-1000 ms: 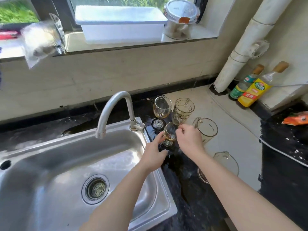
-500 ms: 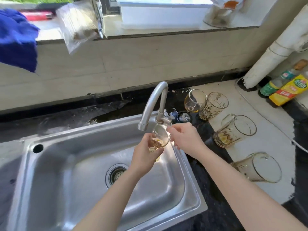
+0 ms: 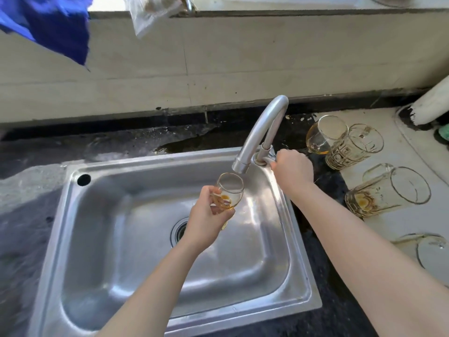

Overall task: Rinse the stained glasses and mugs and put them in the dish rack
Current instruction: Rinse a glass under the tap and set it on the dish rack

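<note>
**sudsy:** Amber dregs sit in the small glass [image 3: 229, 190]; left hand [image 3: 206, 220] has its fingers curled round the bowl, holding it tilted over the sink [image 3: 97, 239], right under the tap spout [image 3: 260, 132].

**mugfan:** and the right hand [image 3: 292, 169]?

**sudsy:** Fingers closed round the lever [image 3: 269, 161] at the tap's base, I think, it's mostly hidden. Stained mugs [image 3: 386, 190] and a wine glass [image 3: 323, 135] sit on the worktop [image 3: 335, 319] just past the sink's right edge.
</note>
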### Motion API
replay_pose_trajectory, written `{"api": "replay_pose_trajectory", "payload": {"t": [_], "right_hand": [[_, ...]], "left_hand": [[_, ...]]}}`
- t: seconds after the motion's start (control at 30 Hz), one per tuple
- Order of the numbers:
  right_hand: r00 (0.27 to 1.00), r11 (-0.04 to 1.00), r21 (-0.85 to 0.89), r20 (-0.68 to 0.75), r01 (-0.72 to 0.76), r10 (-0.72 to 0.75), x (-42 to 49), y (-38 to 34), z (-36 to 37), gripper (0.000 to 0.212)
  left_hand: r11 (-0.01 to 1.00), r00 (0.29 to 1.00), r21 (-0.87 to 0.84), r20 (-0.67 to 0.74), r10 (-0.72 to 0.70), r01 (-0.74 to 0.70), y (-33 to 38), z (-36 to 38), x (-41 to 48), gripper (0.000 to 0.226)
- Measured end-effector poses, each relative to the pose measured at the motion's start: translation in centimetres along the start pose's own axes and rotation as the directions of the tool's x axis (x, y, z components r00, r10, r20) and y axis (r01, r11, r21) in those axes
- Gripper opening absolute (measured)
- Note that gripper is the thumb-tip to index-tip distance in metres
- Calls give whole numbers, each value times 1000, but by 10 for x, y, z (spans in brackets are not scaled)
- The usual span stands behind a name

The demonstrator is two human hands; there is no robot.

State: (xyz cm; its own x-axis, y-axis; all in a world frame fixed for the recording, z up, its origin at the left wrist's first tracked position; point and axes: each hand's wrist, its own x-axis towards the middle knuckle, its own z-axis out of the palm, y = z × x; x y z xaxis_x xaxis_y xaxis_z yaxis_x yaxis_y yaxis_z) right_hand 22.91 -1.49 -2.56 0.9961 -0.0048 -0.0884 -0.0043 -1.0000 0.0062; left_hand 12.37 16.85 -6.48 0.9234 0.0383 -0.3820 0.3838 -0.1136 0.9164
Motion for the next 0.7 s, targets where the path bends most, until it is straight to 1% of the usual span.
{"api": "replay_pose_trajectory", "payload": {"t": [0.1,0.27,0.5,0.7], "right_hand": [[999,997,-53,11,47,-46,-1,-1,-3,8],[991,978,-162,49,127,-121,-4,-7,-5,18],[976,956,-200,88,214,-200,-6,-8,-6,23],[970,945,-221,93,242,-227,-8,-10,-6,23]], "left_hand": [[1000,1000,-5,-1,-2,2,0,1,-1,37],[1000,1000,-9,-14,-10,9,2,0,-4,37],[1000,1000,9,-28,-4,5,4,-1,-4,38],[1000,1000,28,-27,-5,6,1,-3,-4,39]]}}
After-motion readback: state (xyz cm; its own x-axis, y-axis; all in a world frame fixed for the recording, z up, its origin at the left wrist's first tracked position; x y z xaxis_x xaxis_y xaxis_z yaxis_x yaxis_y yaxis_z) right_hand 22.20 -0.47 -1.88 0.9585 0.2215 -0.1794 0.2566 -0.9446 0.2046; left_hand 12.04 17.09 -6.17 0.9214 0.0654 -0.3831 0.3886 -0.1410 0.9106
